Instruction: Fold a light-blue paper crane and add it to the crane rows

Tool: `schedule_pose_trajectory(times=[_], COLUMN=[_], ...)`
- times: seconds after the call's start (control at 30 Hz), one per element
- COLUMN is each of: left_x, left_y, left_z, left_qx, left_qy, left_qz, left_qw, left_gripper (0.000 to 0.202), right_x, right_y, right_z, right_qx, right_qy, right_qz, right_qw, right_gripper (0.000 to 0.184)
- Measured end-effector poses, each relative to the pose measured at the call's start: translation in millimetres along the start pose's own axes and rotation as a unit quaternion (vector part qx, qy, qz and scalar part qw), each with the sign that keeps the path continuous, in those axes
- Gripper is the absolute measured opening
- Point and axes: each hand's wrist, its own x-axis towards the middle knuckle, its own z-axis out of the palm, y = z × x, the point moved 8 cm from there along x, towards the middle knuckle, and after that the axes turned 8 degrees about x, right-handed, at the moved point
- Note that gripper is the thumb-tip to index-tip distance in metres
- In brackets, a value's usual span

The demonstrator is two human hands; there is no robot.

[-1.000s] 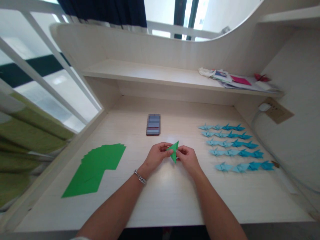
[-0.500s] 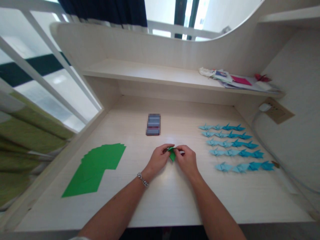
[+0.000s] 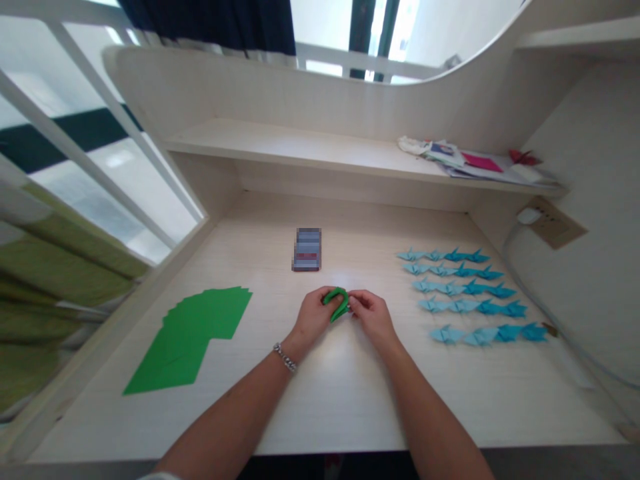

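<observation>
Between my two hands is a small folded piece of green origami paper [image 3: 341, 309], bent into a curve. My left hand [image 3: 316, 315] pinches it, with the thumb pressed on its inner side. The fingers of my right hand [image 3: 371, 315] are closed at its right edge; the fingertips partly cover that edge. Green paper sheets [image 3: 195, 337] lie fanned out on the desk to the left. On the right, folded blue paper cranes [image 3: 493, 289] stand in several rows, running from pale to deeper blue.
A phone-like object [image 3: 307, 249], blurred out, lies on the desk [image 3: 300, 413] beyond my hands. The shelf [image 3: 300, 143] above holds papers [image 3: 483, 161] at its right end. A cable [image 3: 537, 303] runs from the wall socket [image 3: 559, 223] down along the right side.
The green paper has gone from a flat, pointed shape hanging between both hands to a rounded bend held more by my left hand. My right hand has shifted slightly.
</observation>
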Motion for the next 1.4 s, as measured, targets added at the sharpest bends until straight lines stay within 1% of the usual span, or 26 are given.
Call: schedule_pose_trajectory(times=[0.27,0.43,0.57,0.63,0.77,0.87,1.07,1.23,1.4], left_x=[-1.5,-1.6,-2.8,-3.0,-2.8,-2.9,-2.8,-2.1,-0.8], left_y=[5.2,10.8,15.4,14.0,8.0,4.3,2.1,1.8,-1.6], left_z=[1.0,1.1,4.7,5.3,3.2,5.3,10.6,14.7,15.6], left_qx=[0.023,0.05,0.052,0.05,0.056,0.046,0.004,-0.04,-0.037], left_qy=[-0.01,-0.009,-0.024,-0.025,-0.006,-0.016,-0.045,-0.065,-0.068], left_qz=[0.022,0.032,0.049,0.047,0.038,0.035,0.015,-0.007,-0.001], left_qw=[0.999,0.998,0.997,0.997,0.998,0.998,0.999,0.997,0.997], left_gripper=[0.027,0.023,0.021,0.024,0.033,0.036,0.037,0.035,0.033], right_x=[-2.1,-1.7,-2.4,-2.4,-1.3,-0.5,-2.0,-4.2,-5.3], right_y=[-6.1,-4.1,-4.4,-4.6,-2.4,-0.7,-6.5,-12.5,-16.1], right_z=[3.8,3.4,3.0,1.6,-3.0,-7.4,-11.8,-11.3,-8.8], right_qx=[0.011,0.013,0.003,-0.008,-0.033,-0.057,-0.12,-0.151,-0.181], right_qy=[-0.03,-0.024,-0.016,-0.01,0.005,0.02,0.035,0.04,0.044], right_qz=[-0.005,-0.004,0.003,0.003,0.003,0.003,-0.02,-0.026,-0.035], right_qw=[0.999,1.0,1.0,1.0,0.999,0.998,0.992,0.987,0.982], right_gripper=[0.03,0.031,0.028,0.026,0.025,0.024,0.021,0.022,0.023])
